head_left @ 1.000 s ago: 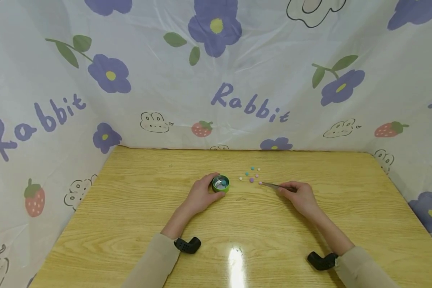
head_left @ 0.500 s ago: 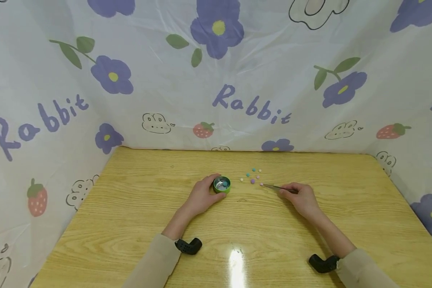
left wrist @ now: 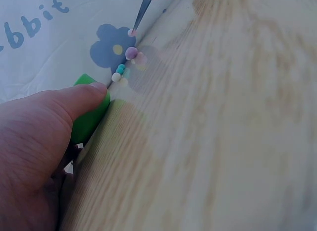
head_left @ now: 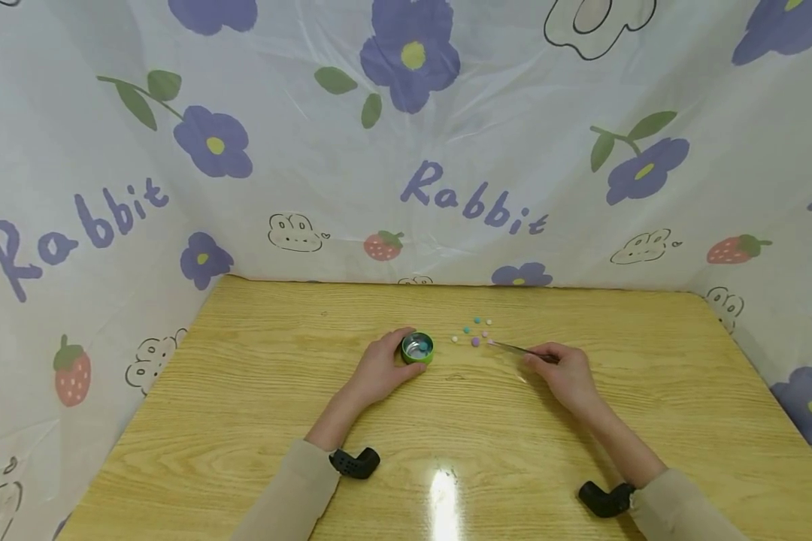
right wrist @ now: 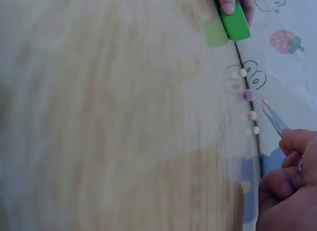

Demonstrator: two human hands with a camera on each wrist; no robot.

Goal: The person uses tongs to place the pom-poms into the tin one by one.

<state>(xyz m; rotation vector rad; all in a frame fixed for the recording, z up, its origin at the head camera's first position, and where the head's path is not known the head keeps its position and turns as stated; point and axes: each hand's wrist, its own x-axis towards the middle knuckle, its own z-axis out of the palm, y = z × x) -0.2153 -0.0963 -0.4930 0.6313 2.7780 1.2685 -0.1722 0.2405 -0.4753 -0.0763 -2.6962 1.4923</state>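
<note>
A small round tin (head_left: 417, 349), green outside and silvery inside, stands on the table with a teal ball (head_left: 423, 346) in it. My left hand (head_left: 382, 365) grips the tin from the left, thumb in front and fingers behind. Metal tweezers (head_left: 517, 349) are pinched between the thumb and fingers of my right hand (head_left: 568, 376). At their tips is a tiny pink ball (right wrist: 264, 105), held just above the table. Left of the tips lie a purple ball (head_left: 476, 342) and several smaller white, teal and pink balls (head_left: 484, 334).
The wooden table (head_left: 379, 421) ends at a patterned cloth (head_left: 338, 173) hung behind it and along both sides. Each wrist wears a black camera mount (head_left: 355, 463). A light glare lies on the table between the forearms.
The tweezers' tips have risen a little, and the pink ball has come up off the table with them. My left hand and the tin have stayed in place.
</note>
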